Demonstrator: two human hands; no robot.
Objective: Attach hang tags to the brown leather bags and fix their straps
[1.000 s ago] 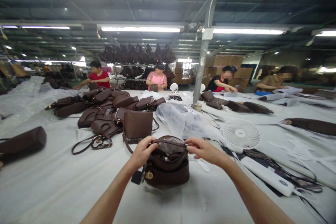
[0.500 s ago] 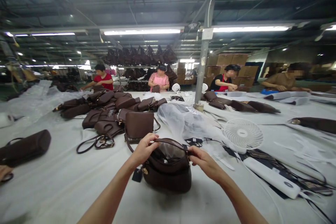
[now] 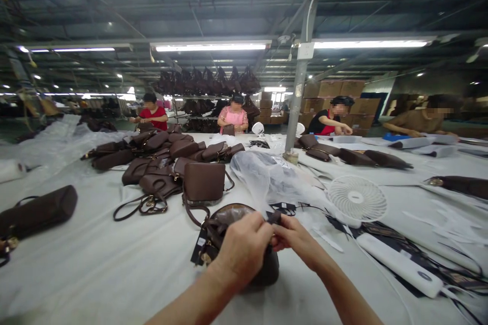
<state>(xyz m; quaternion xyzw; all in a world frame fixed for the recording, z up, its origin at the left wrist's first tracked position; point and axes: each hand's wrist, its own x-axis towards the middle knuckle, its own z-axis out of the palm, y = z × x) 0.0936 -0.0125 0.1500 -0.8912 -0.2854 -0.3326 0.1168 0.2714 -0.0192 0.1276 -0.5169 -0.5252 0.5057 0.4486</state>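
A dark brown handbag [image 3: 270,270] stands on the white-covered table in front of me, its mouth open and a pale lining or stuffing showing inside. My left hand [image 3: 244,246] reaches across it, fingers closed on the bag at its right end; the exact part pinched is hidden. Right beside it, my right hand [image 3: 295,236] pinches the dark end of the bag's handle [image 3: 275,217]. The two hands nearly touch. On the bag's left side hang a black tag [image 3: 199,246] and a gold-coloured fitting [image 3: 206,258].
Just behind stands another brown bag [image 3: 204,182], with a heap of similar bags [image 3: 156,160] to its left. Clear plastic sheeting [image 3: 267,175], a white fan [image 3: 357,198] and a white power strip [image 3: 400,264] lie rightward. A pole [image 3: 297,96] rises mid-table; several co-workers sit opposite.
My left hand has moved from the left end of the handle across to its right end, beside my right hand. The handle no longer arches above the bag. The view has shifted slightly.
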